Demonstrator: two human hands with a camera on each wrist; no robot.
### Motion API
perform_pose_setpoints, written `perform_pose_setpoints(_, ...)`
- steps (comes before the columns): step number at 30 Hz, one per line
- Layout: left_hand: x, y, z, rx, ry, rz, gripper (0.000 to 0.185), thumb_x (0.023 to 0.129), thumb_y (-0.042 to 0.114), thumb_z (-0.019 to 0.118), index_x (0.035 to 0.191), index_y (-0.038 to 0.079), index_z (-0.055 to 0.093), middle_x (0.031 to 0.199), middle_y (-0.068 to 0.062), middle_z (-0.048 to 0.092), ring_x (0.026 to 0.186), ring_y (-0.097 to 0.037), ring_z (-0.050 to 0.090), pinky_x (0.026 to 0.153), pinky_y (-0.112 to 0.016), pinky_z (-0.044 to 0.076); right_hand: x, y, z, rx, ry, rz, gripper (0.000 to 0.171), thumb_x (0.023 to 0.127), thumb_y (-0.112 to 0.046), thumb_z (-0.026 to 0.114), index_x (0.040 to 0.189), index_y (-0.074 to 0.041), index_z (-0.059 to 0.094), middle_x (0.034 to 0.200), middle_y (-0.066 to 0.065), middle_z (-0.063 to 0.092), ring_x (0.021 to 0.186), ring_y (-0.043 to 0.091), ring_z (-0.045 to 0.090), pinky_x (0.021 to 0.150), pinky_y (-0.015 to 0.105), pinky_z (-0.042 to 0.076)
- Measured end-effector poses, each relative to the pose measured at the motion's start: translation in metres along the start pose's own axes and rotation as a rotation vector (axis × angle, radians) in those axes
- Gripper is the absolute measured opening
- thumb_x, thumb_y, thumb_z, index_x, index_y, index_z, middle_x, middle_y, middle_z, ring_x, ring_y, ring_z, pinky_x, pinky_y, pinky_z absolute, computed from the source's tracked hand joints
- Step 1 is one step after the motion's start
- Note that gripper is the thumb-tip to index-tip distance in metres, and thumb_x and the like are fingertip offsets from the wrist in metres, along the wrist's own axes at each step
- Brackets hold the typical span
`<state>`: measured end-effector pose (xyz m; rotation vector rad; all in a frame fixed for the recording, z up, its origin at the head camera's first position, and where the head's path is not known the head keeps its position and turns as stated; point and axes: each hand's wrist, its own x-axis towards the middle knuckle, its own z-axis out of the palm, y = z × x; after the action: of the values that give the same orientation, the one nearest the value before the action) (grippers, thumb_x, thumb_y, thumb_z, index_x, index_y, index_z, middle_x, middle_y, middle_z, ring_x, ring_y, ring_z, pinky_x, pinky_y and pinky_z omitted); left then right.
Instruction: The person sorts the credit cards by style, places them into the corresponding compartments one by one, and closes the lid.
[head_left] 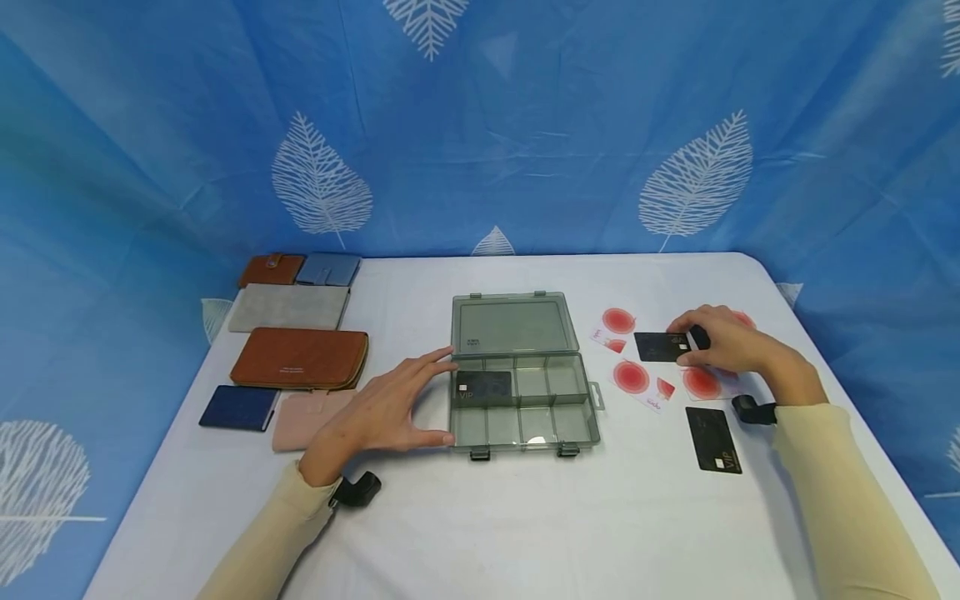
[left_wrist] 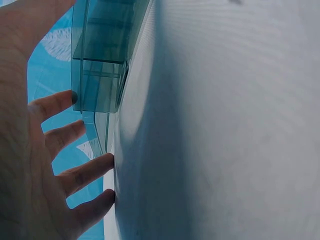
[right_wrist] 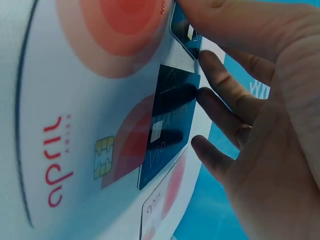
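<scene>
Head view: I had the left hand point(head_left: 378, 408) spread wide at the left edge of the open case point(head_left: 513, 325), gripping nothing. Right hand point(head_left: 726, 340) pinched a black card point(head_left: 652, 347) by its right end, right of the case, among red-and-white cards point(head_left: 632, 377). Second black card point(head_left: 483, 388) lay inside the case, left side; third point(head_left: 713, 440) lay nearer, right.

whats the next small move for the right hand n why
Probably carry the black card left to the open box: the right hand pinches it by its right end, a black VIP card already lies in the box's upper-left part, and the left hand is at the box's left side, perhaps ready to steady it.
</scene>
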<state>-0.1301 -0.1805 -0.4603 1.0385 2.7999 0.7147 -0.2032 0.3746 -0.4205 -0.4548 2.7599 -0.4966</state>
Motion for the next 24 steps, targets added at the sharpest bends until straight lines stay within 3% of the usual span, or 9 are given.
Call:
perform_pose_setpoints(5,0.000,0.001,0.000,0.001,0.001,-0.007,0.103,0.082,0.070,0.082,0.165,0.023,0.043,0.177,0.002,0.028,0.154,-0.030,0.043,0.109,-0.061,0.051,-0.001,0.002,0.000,0.021,0.025,0.032,0.060,0.087,-0.025,0.091,0.136,-0.001,0.065,0.138,0.033,0.055,0.129,0.053,0.042,0.104,0.076,0.045)
perform_pose_setpoints(9,0.000,0.001,-0.001,0.001,-0.007,-0.011,0.103,0.083,0.071,0.081,0.166,0.023,0.043,0.177,0.001,0.028,0.155,-0.030,0.042,0.109,-0.061,0.051,-0.003,0.004,0.002,0.034,0.073,0.023,0.060,0.087,-0.021,0.092,0.134,0.000,0.063,0.132,0.030,0.064,0.125,0.050,0.050,0.106,0.075,0.043)
perform_pose_setpoints(17,0.000,0.005,-0.001,-0.005,-0.007,-0.004,0.103,0.083,0.068,0.082,0.165,0.020,0.043,0.177,-0.002,0.029,0.153,-0.033,0.044,0.107,-0.063,0.052,-0.016,-0.002,0.009,0.082,0.250,-0.059,0.029,0.095,-0.003,0.081,0.122,-0.005,0.069,0.110,0.022,0.075,0.104,0.043,0.067,0.094,0.072,0.053)
perform_pose_setpoints(24,0.000,0.006,-0.002,0.000,0.003,0.001,0.104,0.083,0.069,0.081,0.165,0.019,0.043,0.177,-0.004,0.029,0.154,-0.034,0.043,0.108,-0.063,0.051,-0.015,-0.030,0.003,0.147,0.327,-0.042,0.029,0.102,-0.006,0.074,0.130,-0.003,0.069,0.123,0.031,0.071,0.115,0.056,0.065,0.098,0.077,0.049)
